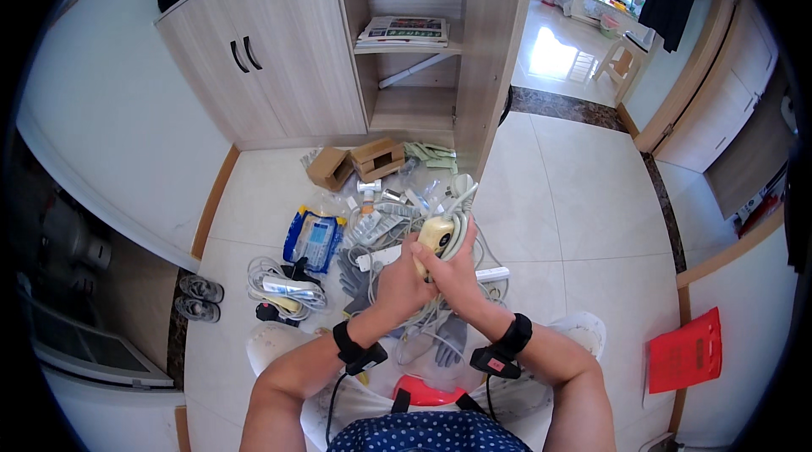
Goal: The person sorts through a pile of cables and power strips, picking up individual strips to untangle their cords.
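Corded cream block (pixel 435 235): long axis away, slightly rightward

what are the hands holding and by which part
A cream block with pale coiled cable; the left hand and right hand grip its near end.

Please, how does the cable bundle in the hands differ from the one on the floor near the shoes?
The held bundle is raised between the left hand and right hand; the floor bundle lies on the tiles. The held bundle has narrow, elongated loops; the floor bundle, wider, rounder loops. The held bundle shows a cream block with a dark patch; the floor bundle, a long white piece. Both have pale looped cable.
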### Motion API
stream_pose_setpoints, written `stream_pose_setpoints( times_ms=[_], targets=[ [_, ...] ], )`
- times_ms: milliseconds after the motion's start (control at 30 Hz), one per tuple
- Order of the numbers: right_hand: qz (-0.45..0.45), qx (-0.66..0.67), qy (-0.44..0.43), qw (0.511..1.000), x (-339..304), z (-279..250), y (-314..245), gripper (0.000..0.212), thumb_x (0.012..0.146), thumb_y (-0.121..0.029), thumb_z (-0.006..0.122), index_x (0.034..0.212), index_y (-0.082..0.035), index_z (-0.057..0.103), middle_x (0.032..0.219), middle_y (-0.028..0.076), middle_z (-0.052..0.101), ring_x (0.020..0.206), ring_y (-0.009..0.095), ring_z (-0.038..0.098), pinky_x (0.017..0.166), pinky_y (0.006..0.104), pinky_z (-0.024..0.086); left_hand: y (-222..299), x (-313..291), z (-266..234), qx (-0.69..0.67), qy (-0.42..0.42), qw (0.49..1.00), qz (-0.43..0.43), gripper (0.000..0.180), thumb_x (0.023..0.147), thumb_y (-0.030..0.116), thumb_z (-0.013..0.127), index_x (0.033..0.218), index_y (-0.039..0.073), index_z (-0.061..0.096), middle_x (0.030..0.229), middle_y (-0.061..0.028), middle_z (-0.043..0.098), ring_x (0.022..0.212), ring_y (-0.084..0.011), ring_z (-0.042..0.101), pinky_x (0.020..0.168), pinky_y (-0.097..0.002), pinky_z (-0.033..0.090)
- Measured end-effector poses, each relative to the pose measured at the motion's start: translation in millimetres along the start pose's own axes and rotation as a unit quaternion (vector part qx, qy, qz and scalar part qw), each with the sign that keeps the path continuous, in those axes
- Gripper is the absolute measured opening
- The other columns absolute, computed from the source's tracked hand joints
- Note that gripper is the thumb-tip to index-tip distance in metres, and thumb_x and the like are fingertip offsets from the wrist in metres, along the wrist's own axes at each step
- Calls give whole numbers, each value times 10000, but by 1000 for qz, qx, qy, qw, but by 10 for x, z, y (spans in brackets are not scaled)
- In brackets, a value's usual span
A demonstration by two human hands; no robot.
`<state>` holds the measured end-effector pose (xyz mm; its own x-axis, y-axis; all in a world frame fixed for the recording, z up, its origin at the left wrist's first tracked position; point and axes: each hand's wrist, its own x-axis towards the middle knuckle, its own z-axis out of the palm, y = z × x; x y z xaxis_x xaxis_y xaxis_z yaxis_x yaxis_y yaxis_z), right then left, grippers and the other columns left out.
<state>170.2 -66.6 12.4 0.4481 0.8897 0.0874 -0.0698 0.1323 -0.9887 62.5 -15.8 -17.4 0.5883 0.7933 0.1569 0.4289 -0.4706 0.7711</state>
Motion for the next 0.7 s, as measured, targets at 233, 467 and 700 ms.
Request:
stream_pose_setpoints(
  times_ms=[233,467,700],
  targets=[
    [-62,-64,34,995,67,-36,382,998,830,-213,745,1450,55,10,1257,206,488,1143,274,526,976,359,426,29,-22,-5,-23,50,998,32,813,690,234,788,1353,72,347,883,-251,658,837,-448,644,696,-490,515],
    [-10,-94,12,995,-116,23,345,965,839,-228,738,1450,63,50,1291,220,454,1158,281,514,978,360,424,-144,-148,168,-97,38,993,-58,793,669,235,796,1339,91,397,977,-242,658,913,-444,629,766,-493,510],
    [127,55,-95,986,-85,78,252,845,833,-233,760,1415,31,208,1251,160,499,1112,204,539,957,327,448,-349,-358,17,-316,2,941,-117,727,634,157,831,1246,20,464,1114,-109,612,1019,-201,614,875,-338,490]
  ],
)
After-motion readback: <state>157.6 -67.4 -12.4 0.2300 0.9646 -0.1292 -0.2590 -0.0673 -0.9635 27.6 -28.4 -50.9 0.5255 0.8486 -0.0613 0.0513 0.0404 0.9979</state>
